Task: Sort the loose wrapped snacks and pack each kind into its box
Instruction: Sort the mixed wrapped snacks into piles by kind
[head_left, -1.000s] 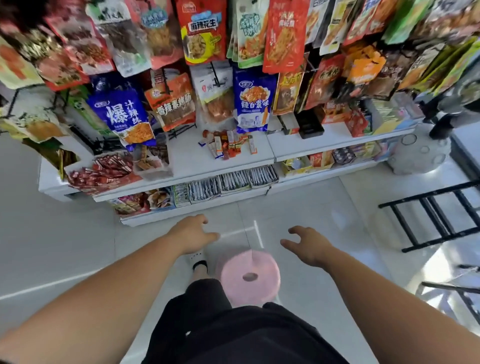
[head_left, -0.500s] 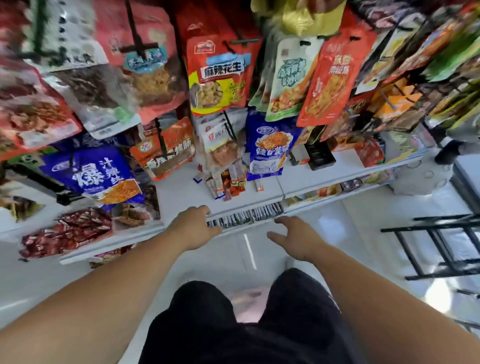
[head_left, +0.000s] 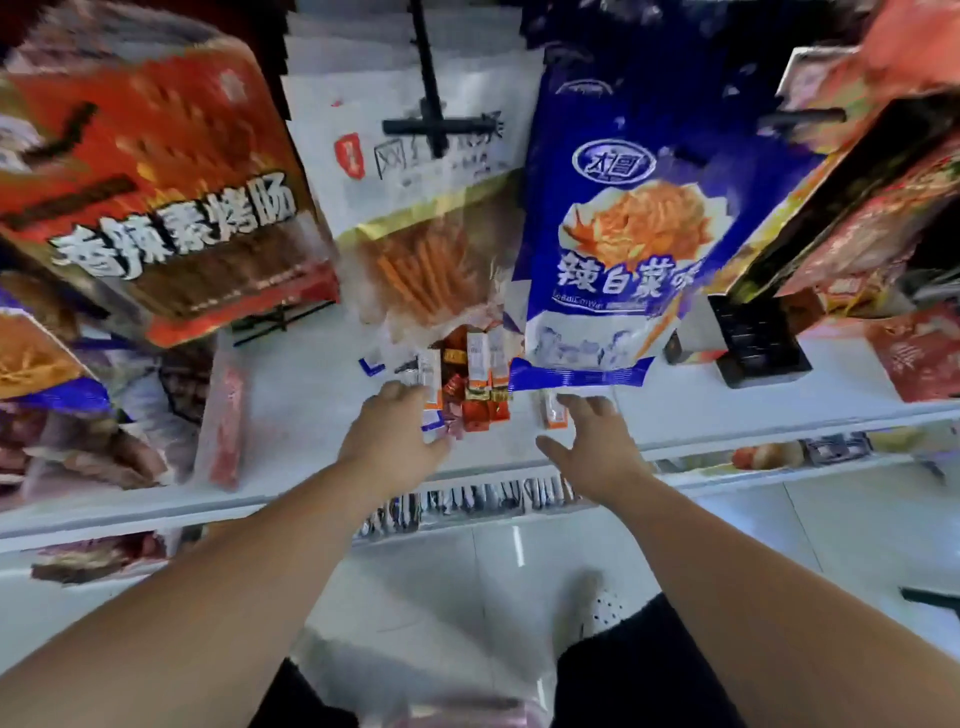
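Nearest, below the shelf's front edge, a row of packets (head_left: 467, 501) stood on a lower ledge, with bare floor (head_left: 467, 582) under it. Anything swept off the shelf (head_left: 311, 415) would likely have dropped there, perhaps in among other stock.

Both hands were over the shelf. The left hand (head_left: 395, 436) had its fingers curled down at the pile's 9 o'clock edge, touching a white-and-orange stick; whether it had pinched that stick could not be told through the blur. The right hand (head_left: 592, 447) was spread, fingers apart and holding nothing, with its fingertips just beside a lone orange stick (head_left: 553, 410) at the pile's 3 o'clock.

The snacks (head_left: 475, 395) lay between the hands in one tight, mixed cluster: red, orange and white wrappers touching and overlapping. A broad grab there would probably have lifted two kinds together and spoiled the sort, while a raking pull toward 6 o'clock risked spilling pieces over the edge.

Beyond, a blue bag (head_left: 618, 249) hung with its lower hem over the pile's 2 o'clock corner, and a white bag (head_left: 415, 208) hung over its 12 o'clock side. Reaching deeper could have knocked either one, set it swinging, or hidden pieces lying underneath. A black box (head_left: 753, 343) stood well apart at 3 o'clock; which box suited which kind was not readable.
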